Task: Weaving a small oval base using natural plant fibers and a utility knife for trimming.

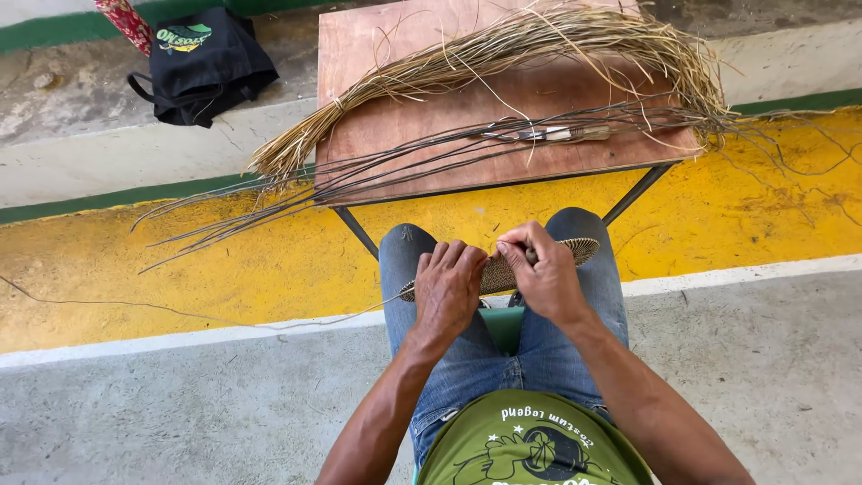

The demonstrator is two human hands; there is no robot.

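Fingers of the left hand [446, 286] curl down over the woven mat [503, 271], clamped on its left part; right hand [545, 274] fingers pinch together on a thin strand at the mat's upper edge. Mat lies across the person's knees — flat, oval, tan (right end pokes out past the right hand). Both hands touching it, close side by side. Ahead, a brown wooden table [404, 54] carries a bundle of pale straw [503, 54], dark thin reeds [404, 157] and a knife [548, 135]. Black bag [205, 63] sits on the concrete ledge, well apart — far left.
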